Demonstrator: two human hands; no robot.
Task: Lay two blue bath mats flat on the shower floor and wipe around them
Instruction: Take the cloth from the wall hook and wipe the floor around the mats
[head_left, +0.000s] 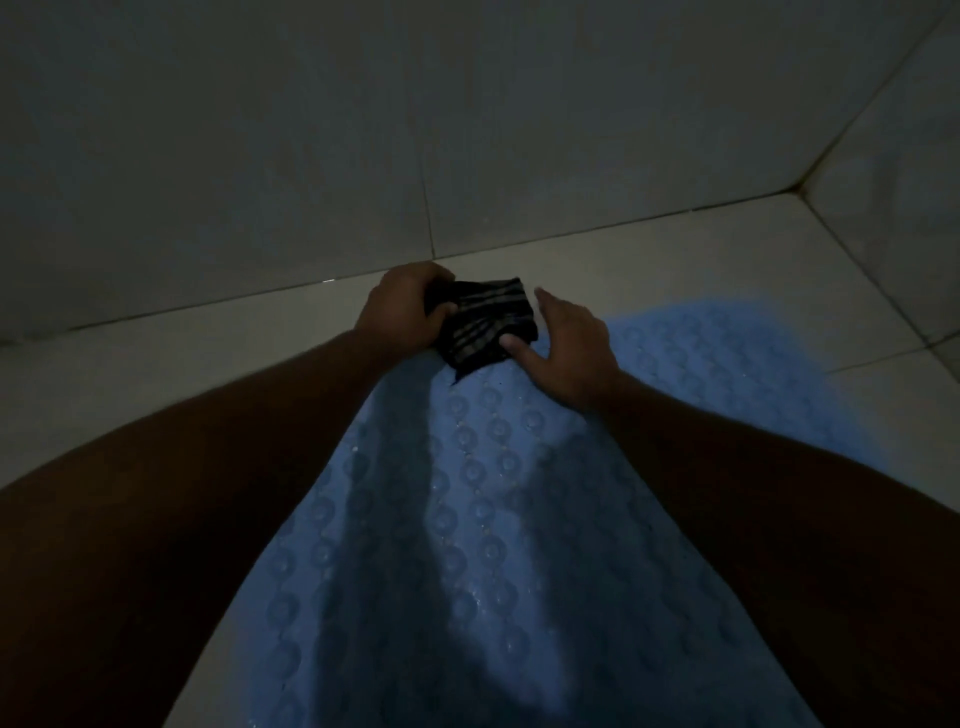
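Note:
A blue bath mat (483, 519) with round raised bumps lies flat on the pale tiled shower floor (156, 374), stretching from the bottom of the view up towards the wall. At its far edge, my left hand (402, 309) is closed around a dark cloth (485, 325) with pale stripes. My right hand (569, 348) rests on the cloth's right side, thumb pressing on it, fingers spread over the mat. Only one mat can be told apart in the dim light.
A tiled wall (311, 130) rises just beyond the hands, meeting the floor along a dark grout line. A second wall (898, 156) closes the corner at the right. Bare floor tile shows left and right of the mat.

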